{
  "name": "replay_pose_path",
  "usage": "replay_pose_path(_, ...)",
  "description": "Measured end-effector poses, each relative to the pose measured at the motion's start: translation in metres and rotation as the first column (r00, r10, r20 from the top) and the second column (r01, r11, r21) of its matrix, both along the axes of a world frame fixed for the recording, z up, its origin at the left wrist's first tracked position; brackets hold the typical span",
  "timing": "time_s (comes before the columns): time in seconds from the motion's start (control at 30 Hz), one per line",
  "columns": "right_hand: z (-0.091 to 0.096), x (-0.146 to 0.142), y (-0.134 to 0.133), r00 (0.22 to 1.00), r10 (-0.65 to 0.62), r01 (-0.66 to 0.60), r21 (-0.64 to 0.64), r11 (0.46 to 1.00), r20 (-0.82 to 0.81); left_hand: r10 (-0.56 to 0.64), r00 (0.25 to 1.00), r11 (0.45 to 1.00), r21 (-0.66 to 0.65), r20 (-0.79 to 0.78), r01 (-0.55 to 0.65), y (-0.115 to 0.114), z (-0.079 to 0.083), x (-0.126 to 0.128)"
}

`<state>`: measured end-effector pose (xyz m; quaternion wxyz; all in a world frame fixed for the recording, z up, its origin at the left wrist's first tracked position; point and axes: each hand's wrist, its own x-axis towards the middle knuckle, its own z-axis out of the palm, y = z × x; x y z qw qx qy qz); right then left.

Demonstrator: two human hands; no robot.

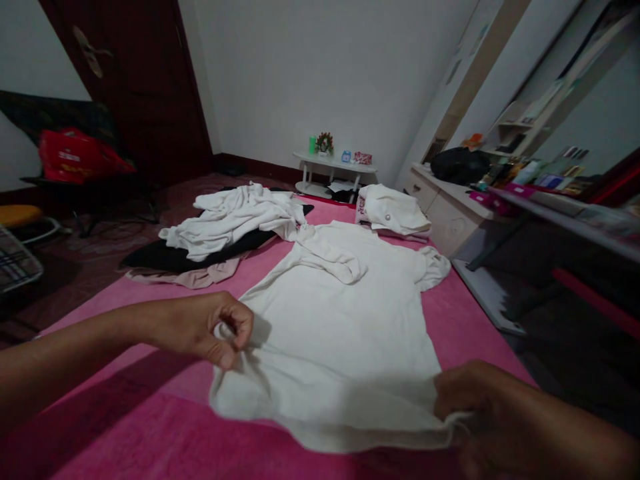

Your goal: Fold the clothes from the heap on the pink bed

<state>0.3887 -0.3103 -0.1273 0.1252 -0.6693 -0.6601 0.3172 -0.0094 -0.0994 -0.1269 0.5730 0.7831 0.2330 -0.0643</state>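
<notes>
Pink cloth (170,433) is lying under everything in front of me. Nearest, my left hand (203,327) is pinching the near left corner of a white long-sleeved top (345,333), thumb pressing against curled fingers. My right hand (485,407) is gripping the opposite corner of the hem, its fingers closing round the fabric, partly in shadow. Between my hands the hem is sagging a little, and the top is stretching away from me across the pink cloth. One sleeve (335,260) is lying folded over the front; the other is bunching at the right edge. Beyond, on the left, crumpled white clothes (235,217) are resting over a black garment (155,252) and a pale pink one (200,275); on the right, a folded stack (393,205) is sitting near a drawer cabinet (435,200). Farther off, a small white stand (320,160) is holding a potted plant (325,142) and a green cup (313,145) before the pale wall (320,67).
</notes>
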Motion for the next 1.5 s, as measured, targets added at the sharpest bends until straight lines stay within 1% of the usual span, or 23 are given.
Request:
replay_pose_path(0.07, 0.011, -0.006, 0.009, 0.995, 0.094, -0.097, -0.098, 0.990, -0.040, -0.042, 0.999, 0.995, -0.095, -0.024, 0.039, 0.000, -0.002, -0.004)
replay_pose_path(0.1, 0.015, -0.010, 0.019, 0.989, 0.139, -0.145, -0.115, 0.983, -0.057, -0.036, 0.999, 0.995, -0.090, -0.040, 0.033, 0.001, -0.006, -0.006)
replay_pose_path(0.13, 0.017, -0.013, 0.032, 0.984, 0.161, -0.168, -0.096, 0.981, -0.070, -0.001, 0.998, 1.000, -0.025, -0.056, -0.001, 0.003, -0.010, -0.006)
replay_pose_path(0.17, 0.019, -0.017, 0.049, 0.983, 0.166, -0.170, -0.051, 0.984, -0.079, 0.070, 0.996, 0.992, 0.105, -0.063, -0.064, 0.005, -0.015, -0.006)
replay_pose_path(0.2, 0.018, -0.020, 0.067, 0.984, 0.156, -0.155, 0.019, 0.988, -0.081, 0.162, 0.985, 0.951, 0.274, -0.054, -0.142, 0.009, -0.021, -0.007)
replay_pose_path(0.27, 0.013, -0.025, 0.107, 0.990, 0.132, -0.118, 0.197, 0.973, -0.057, 0.339, 0.941, 0.769, 0.573, 0.008, -0.283, 0.016, -0.030, -0.008)
replay_pose_path(0.3, 0.008, -0.027, 0.128, 0.993, 0.118, -0.106, 0.292, 0.951, -0.024, 0.395, 0.918, 0.683, 0.657, 0.036, -0.319, 0.019, -0.033, -0.009)
replay_pose_path(0.33, 0.003, -0.029, 0.149, 0.995, 0.101, -0.102, 0.373, 0.922, 0.022, 0.429, 0.902, 0.631, 0.700, 0.044, -0.334, 0.021, -0.036, -0.010)
replay_pose_path(0.37, -0.003, -0.032, 0.170, 0.995, 0.067, -0.094, 0.436, 0.895, 0.076, 0.449, 0.893, 0.615, 0.716, 0.028, -0.331, 0.022, -0.037, -0.011)
replay_pose_path(0.47, -0.022, -0.045, 0.224, 0.976, -0.060, -0.057, 0.507, 0.860, 0.211, 0.467, 0.879, 0.655, 0.705, -0.093, -0.273, 0.015, -0.039, -0.014)
replay_pose_path(0.6, -0.039, -0.072, 0.270, 0.939, -0.095, -0.045, 0.392, 0.919, 0.329, 0.503, 0.843, 0.668, 0.704, -0.189, -0.240, -0.002, -0.040, -0.014)
replay_pose_path(0.7, -0.040, -0.089, 0.288, 0.889, -0.037, -0.115, 0.301, 0.947, 0.457, 0.464, 0.864, 0.731, 0.636, -0.198, -0.247, -0.010, -0.041, -0.015)
replay_pose_path(0.8, -0.025, -0.094, 0.303, 0.882, 0.038, -0.189, 0.279, 0.942, 0.469, 0.443, 0.889, 0.799, 0.502, -0.119, -0.331, -0.014, -0.038, -0.014)
replay_pose_path(0.9, 0.005, -0.084, 0.318, 0.930, -0.023, -0.136, 0.401, 0.906, 0.368, 0.438, 0.899, 0.833, 0.381, -0.009, -0.402, -0.019, -0.026, -0.009)
replay_pose_path(1.07, 0.057, -0.046, 0.333, 0.967, -0.215, 0.059, 0.694, 0.718, 0.140, 0.384, 0.917, 0.850, 0.346, 0.111, -0.398, -0.034, 0.010, 0.016)
replay_pose_path(1.13, 0.066, -0.029, 0.330, 0.967, -0.245, 0.116, 0.730, 0.674, 0.072, 0.346, 0.927, 0.872, 0.315, 0.145, -0.374, -0.040, 0.023, 0.030)
replay_pose_path(1.17, 0.067, -0.022, 0.327, 0.968, -0.250, 0.144, 0.727, 0.671, 0.039, 0.324, 0.933, 0.886, 0.294, 0.158, -0.357, -0.043, 0.027, 0.038)
replay_pose_path(1.2, 0.066, -0.014, 0.323, 0.969, -0.247, 0.174, 0.713, 0.679, -0.002, 0.300, 0.939, 0.898, 0.282, 0.167, -0.337, -0.045, 0.029, 0.046)
replay_pose_path(1.27, 0.056, -0.001, 0.314, 0.972, -0.212, 0.227, 0.627, 0.745, -0.101, 0.237, 0.959, 0.913, 0.301, 0.155, -0.274, -0.050, 0.027, 0.062)
replay_pose_path(1.33, 0.039, 0.010, 0.303, 0.954, -0.207, 0.287, 0.466, 0.837, -0.216, 0.148, 0.985, 0.909, 0.380, 0.083, -0.169, -0.055, 0.020, 0.076)
replay_pose_path(1.37, 0.029, 0.015, 0.298, 0.933, -0.243, 0.333, 0.378, 0.864, -0.267, 0.098, 0.995, 0.896, 0.433, 0.030, -0.101, -0.058, 0.017, 0.083)
replay_pose_path(1.43, 0.009, 0.022, 0.289, 0.880, -0.352, 0.438, 0.261, 0.860, -0.318, -0.003, 0.996, 0.850, 0.524, -0.090, 0.050, -0.064, 0.012, 0.095)
replay_pose_path(1.5, -0.008, 0.029, 0.285, 0.836, -0.441, 0.527, 0.253, 0.811, -0.327, -0.071, 0.979, 0.809, 0.563, -0.191, 0.169, -0.069, 0.013, 0.105)
